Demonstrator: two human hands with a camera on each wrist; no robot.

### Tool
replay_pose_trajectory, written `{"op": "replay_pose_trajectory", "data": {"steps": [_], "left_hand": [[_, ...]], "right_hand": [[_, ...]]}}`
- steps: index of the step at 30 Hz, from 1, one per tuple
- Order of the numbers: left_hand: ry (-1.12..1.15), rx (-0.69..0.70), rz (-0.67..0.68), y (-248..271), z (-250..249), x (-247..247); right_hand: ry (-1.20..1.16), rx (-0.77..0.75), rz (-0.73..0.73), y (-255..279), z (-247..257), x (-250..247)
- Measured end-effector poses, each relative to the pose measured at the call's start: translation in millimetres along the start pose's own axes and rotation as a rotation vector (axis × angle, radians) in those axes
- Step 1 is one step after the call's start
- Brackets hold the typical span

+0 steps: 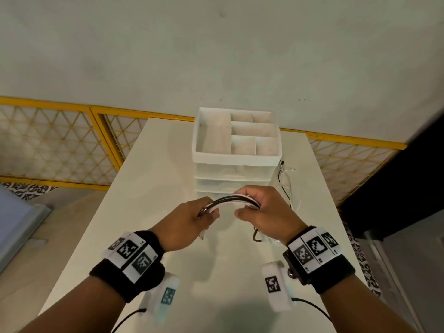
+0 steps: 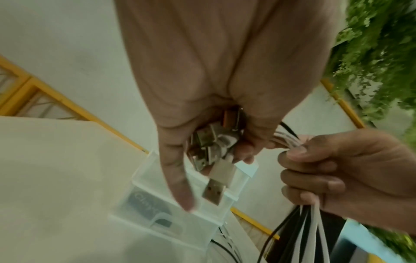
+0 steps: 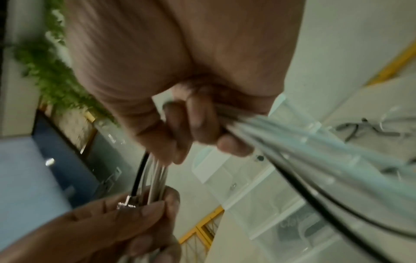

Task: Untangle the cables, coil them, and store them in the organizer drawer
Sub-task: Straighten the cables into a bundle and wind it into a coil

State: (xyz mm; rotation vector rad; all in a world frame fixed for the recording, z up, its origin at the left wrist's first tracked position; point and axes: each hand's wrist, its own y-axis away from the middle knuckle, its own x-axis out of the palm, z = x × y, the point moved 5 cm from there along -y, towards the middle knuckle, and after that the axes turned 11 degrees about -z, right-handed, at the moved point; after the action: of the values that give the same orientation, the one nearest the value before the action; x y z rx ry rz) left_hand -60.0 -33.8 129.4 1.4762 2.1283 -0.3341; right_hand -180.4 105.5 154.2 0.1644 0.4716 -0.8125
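At lower centre of the head view, the left hand (image 1: 189,222) closes its fingers (image 2: 178,181) round the plug ends of the cable bundle (image 1: 234,200); several metal connectors (image 2: 213,188) protrude from the fist in the left wrist view. The right hand (image 1: 262,207) grips the same bundle just beside it, fingers curled round the strands. The bundle arches between both hands above the counter (image 1: 168,164). The cables appear light, limp and smooth-jacketed, so strands will likely slip apart unless held together. The recommended hold is just behind the rigid plugs. Slack (image 1: 286,186) trails at right centre beside the organizer (image 1: 236,140), whose drawers appear closed.
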Motion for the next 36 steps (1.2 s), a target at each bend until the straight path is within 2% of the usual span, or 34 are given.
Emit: {"op": "replay_pose_trajectory", "data": {"steps": [3, 5, 6, 7, 9, 11, 14, 16, 19, 24, 30, 36], "left_hand": [[-0.139, 0.033, 0.052, 2, -2, 8], [-0.187, 0.091, 0.06, 2, -11, 5], [-0.12, 0.072, 0.05, 1, -12, 2], [0.017, 0.016, 0.029, 1, -11, -3], [0.446, -0.153, 0.003, 4, -3, -9], [0.829, -0.332, 0.009, 10, 2, -6], [1.036, -0.501, -0.015, 13, 5, 4], [1.026, -0.507, -0.053, 12, 3, 11], [0.863, -0.444, -0.126, 9, -5, 12], [0.737, -0.378, -0.146, 5, -14, 9], [0.747, -0.421, -0.17, 2, -15, 11], [0.78, -0.488, -0.204, 0, -14, 11]], "right_hand": [[-0.004, 0.075, 0.151, 7, 4, 13], [0.037, 0.026, 0.125, 7, 8, 19], [0.022, -0.016, 0.077, 7, 10, 19], [-0.029, -0.044, 0.012, 7, 11, 17], [-0.176, -0.038, -0.101, 9, 6, 9], [-0.298, 0.013, -0.117, 14, -3, 4], [-0.331, -0.002, -0.033, 21, -8, 9], [-0.301, -0.001, 0.016, 24, -6, 15], [-0.257, -0.046, 0.065, 28, 0, 24], [-0.326, -0.081, 0.043, 26, 5, 24], [-0.27, -0.066, 0.019, 24, 3, 25], [-0.245, -0.113, -0.034, 23, 2, 32]]}}
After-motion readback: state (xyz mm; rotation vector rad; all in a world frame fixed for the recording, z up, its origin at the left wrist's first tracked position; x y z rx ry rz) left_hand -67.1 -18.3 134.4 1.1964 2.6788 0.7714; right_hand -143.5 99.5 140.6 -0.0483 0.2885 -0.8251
